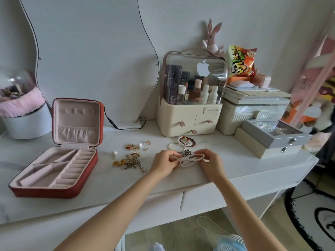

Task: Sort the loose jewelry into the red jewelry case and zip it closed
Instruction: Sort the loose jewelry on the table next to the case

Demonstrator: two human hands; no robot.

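Note:
The red jewelry case (54, 185) lies open at the left of the white table, its pink lid upright and its compartments empty. My left hand (164, 163) and my right hand (211, 163) together pinch a pale beaded bracelet (190, 160) just above the tabletop. A dark silvery chain pile (184, 153) lies right behind it. Left of my hands sit a heap of gold chains and charms (131, 163), pearl earrings (114, 153) and small gold and red earrings (132, 147). A red and white bead bracelet (187, 141) and a thin gold bangle (175, 146) lie farther back.
A cream cosmetics organiser (188, 118) stands behind the jewelry. Grey and cream boxes (272, 142) are stacked at the right. A wavy mirror (90, 51) leans on the wall, with its cable (126, 126) on the table. A white tub with pink fluff (25, 122) is at far left.

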